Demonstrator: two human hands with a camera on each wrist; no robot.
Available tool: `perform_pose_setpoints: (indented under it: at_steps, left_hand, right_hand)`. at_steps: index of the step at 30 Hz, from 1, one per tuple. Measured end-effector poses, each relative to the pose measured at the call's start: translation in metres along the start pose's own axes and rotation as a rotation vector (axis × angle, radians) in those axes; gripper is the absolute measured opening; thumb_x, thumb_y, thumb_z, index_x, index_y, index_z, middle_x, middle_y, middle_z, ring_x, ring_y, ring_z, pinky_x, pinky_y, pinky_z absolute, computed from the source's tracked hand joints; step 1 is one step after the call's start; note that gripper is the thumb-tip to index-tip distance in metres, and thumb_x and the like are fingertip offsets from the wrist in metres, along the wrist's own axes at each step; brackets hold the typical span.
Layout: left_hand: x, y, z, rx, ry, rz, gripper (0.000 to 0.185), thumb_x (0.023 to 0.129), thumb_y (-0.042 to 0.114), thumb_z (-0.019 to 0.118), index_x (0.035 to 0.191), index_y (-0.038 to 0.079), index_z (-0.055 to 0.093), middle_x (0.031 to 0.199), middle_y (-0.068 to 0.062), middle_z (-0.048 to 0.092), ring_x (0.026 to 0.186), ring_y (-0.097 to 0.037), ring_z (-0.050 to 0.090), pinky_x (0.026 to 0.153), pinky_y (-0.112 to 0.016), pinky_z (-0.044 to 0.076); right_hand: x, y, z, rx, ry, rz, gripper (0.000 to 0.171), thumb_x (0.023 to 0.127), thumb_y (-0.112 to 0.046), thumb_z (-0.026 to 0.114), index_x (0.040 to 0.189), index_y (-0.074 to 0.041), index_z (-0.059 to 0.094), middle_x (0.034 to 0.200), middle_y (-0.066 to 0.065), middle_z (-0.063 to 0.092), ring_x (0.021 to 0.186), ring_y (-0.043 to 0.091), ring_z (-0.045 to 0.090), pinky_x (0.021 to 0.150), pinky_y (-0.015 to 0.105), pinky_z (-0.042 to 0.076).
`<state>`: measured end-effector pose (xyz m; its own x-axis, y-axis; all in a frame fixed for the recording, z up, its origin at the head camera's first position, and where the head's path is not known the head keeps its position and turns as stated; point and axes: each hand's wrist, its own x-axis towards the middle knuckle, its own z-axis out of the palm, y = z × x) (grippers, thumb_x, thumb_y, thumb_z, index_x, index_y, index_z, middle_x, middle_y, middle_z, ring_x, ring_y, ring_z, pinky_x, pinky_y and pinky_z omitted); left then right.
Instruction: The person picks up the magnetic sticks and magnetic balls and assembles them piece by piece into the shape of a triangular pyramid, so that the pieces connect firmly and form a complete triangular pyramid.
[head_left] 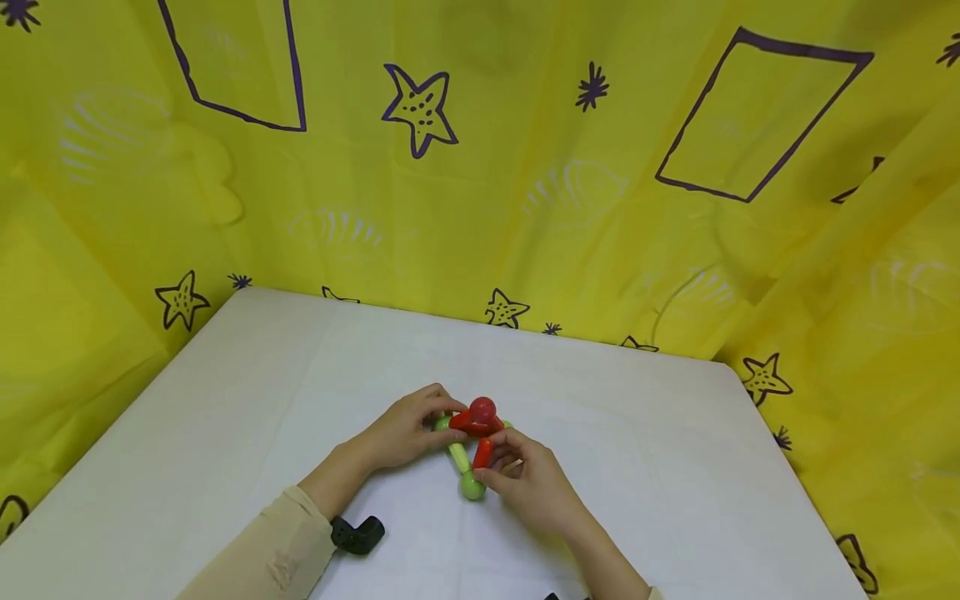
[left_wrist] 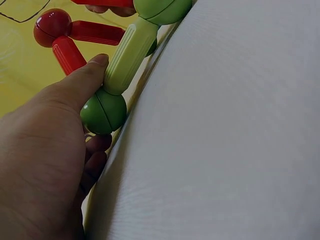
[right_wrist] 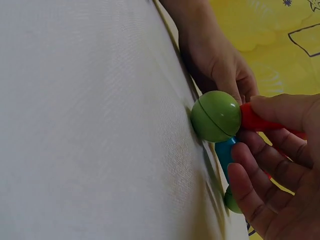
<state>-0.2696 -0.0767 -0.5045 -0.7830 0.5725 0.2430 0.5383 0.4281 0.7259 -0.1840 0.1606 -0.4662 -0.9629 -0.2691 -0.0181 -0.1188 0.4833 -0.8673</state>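
Head view, left to right. My left hand (head_left: 408, 432) lies just left of centre in the lower half of the frame, its grip closed on the left corner of the rod-and-ball frame (head_left: 472, 442), a small toy structure standing on the white counter (head_left: 675, 467). The structure sits between my two hands, touching both. Its red ball (head_left: 482, 409) forms the top, with red rods sloping down from it; a pale green rod (head_left: 458, 457) runs along the counter, its long axis slanting from upper left to lower right and ending at the near green ball (head_left: 472, 487). My right hand (head_left: 534, 482), lower right of the structure, pinches a short red rod (head_left: 483, 452) just above that ball. Each hand holds its own corner, so neither is nearer. A black angled piece (head_left: 358, 534) lies at lower left, beside my left sleeve (head_left: 262, 554).

Left wrist view: my thumb (left_wrist: 82, 80) presses the pale green rod (left_wrist: 129, 56) just above a green ball (left_wrist: 103, 111) resting against the counter edge of the frame; the curled fingers below are mostly hidden.

Right wrist view: it alone shows a blue rod (right_wrist: 225, 152) running from the near green ball (right_wrist: 216, 116) along the counter, hidden from the head camera by my right hand.
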Motion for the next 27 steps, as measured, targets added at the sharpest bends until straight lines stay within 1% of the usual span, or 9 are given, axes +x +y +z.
perform_pose_setpoints:
  at_steps: [2, 6, 9, 12, 15, 18, 22, 24, 27]
  left_hand:
    - [0.000, -0.001, 0.001, -0.003, -0.004, 0.006, 0.030, 0.094, 0.040, 0.076, 0.123, 0.032, 0.073, 0.104, 0.017, 0.060, 0.091, -0.008, 0.055, 0.077, -0.025, 0.048]
    - [0.000, -0.003, 0.002, -0.005, 0.009, 0.050, 0.029, 0.095, 0.042, 0.075, 0.123, 0.033, 0.073, 0.105, 0.017, 0.061, 0.094, -0.007, 0.056, 0.079, -0.026, 0.049]
    - [0.000, -0.004, 0.001, -0.021, 0.015, 0.080, 0.029, 0.097, 0.043, 0.072, 0.124, 0.033, 0.072, 0.109, 0.017, 0.064, 0.096, -0.006, 0.057, 0.081, -0.026, 0.050]
    - [-0.001, -0.005, 0.001, -0.037, 0.009, 0.099, 0.030, 0.098, 0.041, 0.070, 0.127, 0.032, 0.070, 0.114, 0.017, 0.067, 0.095, -0.007, 0.058, 0.082, -0.026, 0.050]
    - [-0.003, -0.005, 0.000, -0.045, -0.001, 0.084, 0.033, 0.099, 0.040, 0.069, 0.131, 0.031, 0.069, 0.119, 0.016, 0.070, 0.096, -0.008, 0.058, 0.083, -0.026, 0.050]
    - [-0.004, -0.004, 0.000, -0.056, -0.014, 0.048, 0.036, 0.099, 0.040, 0.069, 0.134, 0.031, 0.068, 0.125, 0.015, 0.071, 0.101, -0.008, 0.060, 0.088, -0.027, 0.052]
    - [-0.003, -0.004, 0.000, -0.088, -0.030, 0.037, 0.037, 0.099, 0.040, 0.068, 0.135, 0.029, 0.069, 0.130, 0.012, 0.071, 0.110, -0.008, 0.063, 0.096, -0.029, 0.053]
    - [-0.003, -0.004, 0.000, -0.110, -0.035, 0.044, 0.036, 0.099, 0.039, 0.068, 0.134, 0.028, 0.069, 0.130, 0.011, 0.071, 0.110, -0.008, 0.063, 0.096, -0.029, 0.054]
    - [-0.003, -0.004, 0.000, -0.130, -0.036, 0.053, 0.035, 0.099, 0.036, 0.070, 0.133, 0.027, 0.070, 0.127, 0.010, 0.073, 0.107, -0.009, 0.064, 0.092, -0.027, 0.054]
  right_hand:
    - [-0.001, 0.000, 0.001, -0.006, 0.000, 0.002, 0.023, 0.090, -0.019, 0.081, 0.109, -0.013, 0.069, 0.098, 0.003, 0.067, 0.091, 0.014, 0.062, 0.078, 0.021, 0.054]
    - [-0.001, 0.003, 0.002, -0.011, 0.014, -0.002, 0.021, 0.090, -0.021, 0.082, 0.106, -0.013, 0.071, 0.095, 0.001, 0.067, 0.087, 0.014, 0.061, 0.076, 0.021, 0.053]
    - [0.000, 0.008, 0.004, -0.013, 0.015, -0.005, 0.020, 0.089, -0.024, 0.083, 0.102, -0.013, 0.073, 0.090, -0.001, 0.065, 0.081, 0.012, 0.059, 0.070, 0.020, 0.051]
    - [0.001, 0.015, 0.005, 0.007, 0.001, -0.002, 0.019, 0.089, -0.027, 0.083, 0.099, -0.012, 0.076, 0.083, -0.001, 0.064, 0.073, 0.008, 0.056, 0.064, 0.018, 0.047]
    - [0.003, 0.021, 0.007, 0.038, -0.017, -0.009, 0.019, 0.089, -0.028, 0.083, 0.098, -0.012, 0.078, 0.079, 0.001, 0.066, 0.068, 0.006, 0.054, 0.060, 0.017, 0.046]
    - [0.004, 0.026, 0.008, 0.067, -0.023, -0.023, 0.020, 0.088, -0.027, 0.083, 0.098, -0.011, 0.078, 0.078, 0.002, 0.067, 0.067, 0.005, 0.055, 0.060, 0.017, 0.046]
    - [0.004, 0.027, 0.007, 0.087, -0.020, -0.020, 0.020, 0.088, -0.027, 0.084, 0.099, -0.011, 0.078, 0.077, 0.003, 0.066, 0.067, 0.006, 0.055, 0.060, 0.018, 0.046]
    - [0.004, 0.027, 0.007, 0.087, -0.019, -0.015, 0.020, 0.088, -0.028, 0.083, 0.098, -0.011, 0.078, 0.077, 0.002, 0.065, 0.067, 0.006, 0.055, 0.060, 0.018, 0.046]
    - [0.004, 0.028, 0.007, 0.090, -0.026, -0.018, 0.020, 0.089, -0.028, 0.083, 0.099, -0.011, 0.077, 0.078, 0.003, 0.065, 0.067, 0.006, 0.054, 0.060, 0.018, 0.046]
